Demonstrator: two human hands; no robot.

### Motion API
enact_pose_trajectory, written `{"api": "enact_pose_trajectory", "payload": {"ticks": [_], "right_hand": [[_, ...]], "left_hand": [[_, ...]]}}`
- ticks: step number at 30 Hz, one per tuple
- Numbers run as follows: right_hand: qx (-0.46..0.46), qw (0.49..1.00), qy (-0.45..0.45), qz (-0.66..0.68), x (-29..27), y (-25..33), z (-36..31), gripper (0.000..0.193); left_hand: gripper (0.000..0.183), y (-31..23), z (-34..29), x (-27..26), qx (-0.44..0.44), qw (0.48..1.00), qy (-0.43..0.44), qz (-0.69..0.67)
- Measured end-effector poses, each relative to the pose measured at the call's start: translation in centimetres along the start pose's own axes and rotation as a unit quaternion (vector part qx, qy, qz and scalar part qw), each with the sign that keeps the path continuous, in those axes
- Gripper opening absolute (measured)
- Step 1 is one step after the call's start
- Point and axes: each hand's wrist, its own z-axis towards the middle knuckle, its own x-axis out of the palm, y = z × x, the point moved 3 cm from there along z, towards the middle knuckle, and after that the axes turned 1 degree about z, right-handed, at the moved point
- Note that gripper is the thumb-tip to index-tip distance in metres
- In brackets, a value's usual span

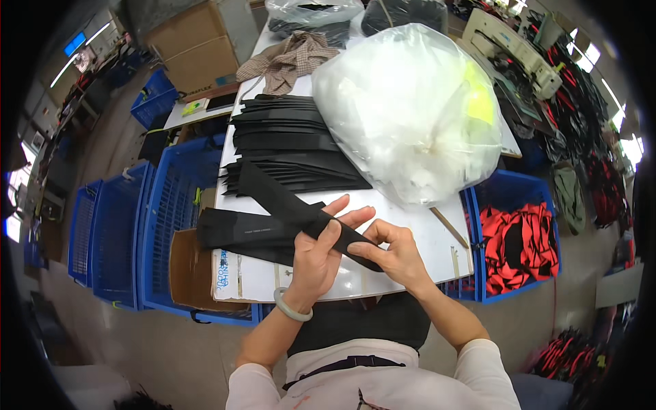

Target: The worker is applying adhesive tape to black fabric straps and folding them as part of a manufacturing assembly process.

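Observation:
A long black fabric strip (pixel 283 205) runs slantwise over the near part of the white table (pixel 348 284), gripped in both hands. My left hand (pixel 318 258) has its thumb on top of the strip and its other fingers stretched beneath. At the lower right end, my right hand (pixel 400 254) pinches the strip between thumb and fingers. Under its upper left part lies a stack of similar black strips (pixel 232 231), with small pale print on the top one. Farther back, several black fabric pieces (pixel 287 140) are laid in overlapping rows.
A big clear plastic bag of white material (pixel 410 116) takes up the table's right side. Behind the rows lies a checked cloth (pixel 290 61). Blue crates (pixel 181 171) stand left; another blue crate holds red and black pieces (pixel 519 242). A sewing machine (pixel 512 51) stands far right.

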Motion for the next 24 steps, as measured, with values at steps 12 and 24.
{"api": "enact_pose_trajectory", "payload": {"ticks": [12,24], "right_hand": [[0.007,0.998,-0.024,0.06,-0.1,-2.7,-4.8,0.016],[-0.016,0.979,-0.154,0.135,1.7,-5.1,-4.0,0.013]], "left_hand": [[0.029,0.8,-1.3,0.6,0.022,0.986,-0.014,0.167],[0.031,1.9,1.3,0.9,-0.025,0.986,-0.166,-0.011]]}}
